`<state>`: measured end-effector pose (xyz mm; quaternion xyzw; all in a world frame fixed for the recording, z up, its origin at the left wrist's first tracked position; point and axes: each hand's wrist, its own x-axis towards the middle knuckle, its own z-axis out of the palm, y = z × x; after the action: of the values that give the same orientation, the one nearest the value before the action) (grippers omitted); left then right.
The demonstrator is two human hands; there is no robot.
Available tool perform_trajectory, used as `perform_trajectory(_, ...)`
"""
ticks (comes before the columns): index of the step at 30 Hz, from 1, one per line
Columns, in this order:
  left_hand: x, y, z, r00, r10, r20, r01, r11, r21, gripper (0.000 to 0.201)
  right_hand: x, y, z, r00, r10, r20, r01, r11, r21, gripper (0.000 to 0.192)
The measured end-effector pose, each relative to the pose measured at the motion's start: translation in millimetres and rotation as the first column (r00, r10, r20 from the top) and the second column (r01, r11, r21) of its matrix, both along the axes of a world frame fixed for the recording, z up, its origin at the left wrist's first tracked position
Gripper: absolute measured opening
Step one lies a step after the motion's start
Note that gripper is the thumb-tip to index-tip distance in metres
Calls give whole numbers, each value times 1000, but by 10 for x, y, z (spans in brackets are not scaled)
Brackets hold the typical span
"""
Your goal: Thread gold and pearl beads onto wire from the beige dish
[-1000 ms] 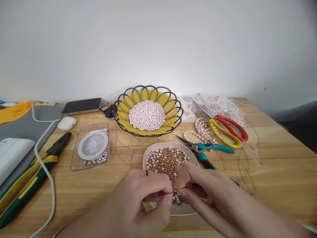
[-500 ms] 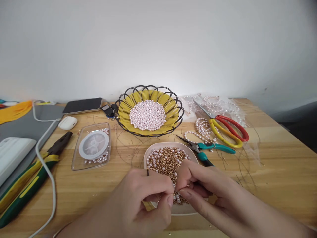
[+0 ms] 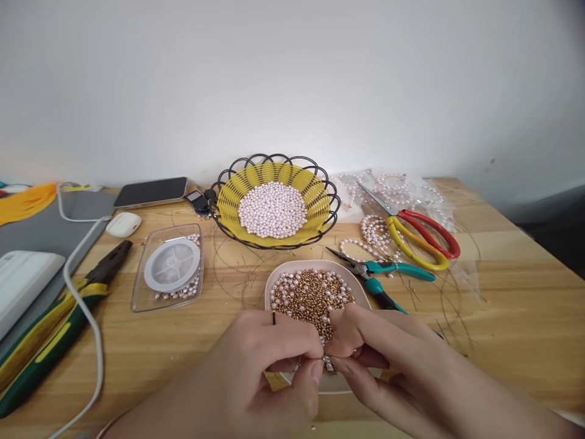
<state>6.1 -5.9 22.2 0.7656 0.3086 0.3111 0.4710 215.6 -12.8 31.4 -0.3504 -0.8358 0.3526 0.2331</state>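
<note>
My left hand (image 3: pixel 274 360) and my right hand (image 3: pixel 379 353) meet over the near side of a pale square bowl (image 3: pixel 274 277). In the bowl lie small gold beads (image 3: pixel 311 299) mixed with pinkish-white pearl beads (image 3: pixel 286 289). Thumb and forefinger of each hand are pinched, the tips almost touching. Whatever sits between them is too small to make out. A dark ring with a gold bit is on a left finger. Just right of the bowl lie teal-handled pliers (image 3: pixel 379 271), partly behind my right hand.
A yellow basket (image 3: pixel 228 213) of pearls stands behind the bowl. Right of it lie pearl strands (image 3: pixel 377 235), scissors (image 3: pixel 423 235) and plastic bags (image 3: pixel 439 207). To the left are a clear box (image 3: pixel 137 292) with a white spool (image 3: pixel 173 265), large pliers (image 3: pixel 64 323), a white cable (image 3: pixel 94 329) and a phone (image 3: pixel 150 191).
My right hand's fingertips have moved down and closed together, beside my left fingertips. The left hand has barely moved. The whole view has shifted very slightly.
</note>
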Motion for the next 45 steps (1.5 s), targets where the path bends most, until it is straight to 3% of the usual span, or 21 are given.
perform_trajectory(13,8,-2,-13,999,38,-22,-37,999,34,22,-63,-35,-62,996,-30,90,11,979,204,24)
perform_trajectory(20,-28,-4,-42,1000,7,14,-8,1000,24,24,7,-6,49,999,-29,31,30,998,-58,16)
perform_trajectory(29,9,-15,-4,1000,12,26,-13,999,44,24,9,-28,7,995,-68,-76,38,938,-345,12)
perform_trajectory(33,6,-4,-10,999,7,33,-9,998,54,25,11,-50,-32,992,-86,-96,44,926,-376,13)
perform_trajectory(39,-9,10,-24,998,-15,67,11,998,64,27,11,-85,-98,988,-107,-108,70,950,-304,17)
perform_trajectory(45,-3,-8,-16,998,1,59,-4,998,59,26,0,-49,-13,985,-95,-142,20,889,-457,11)
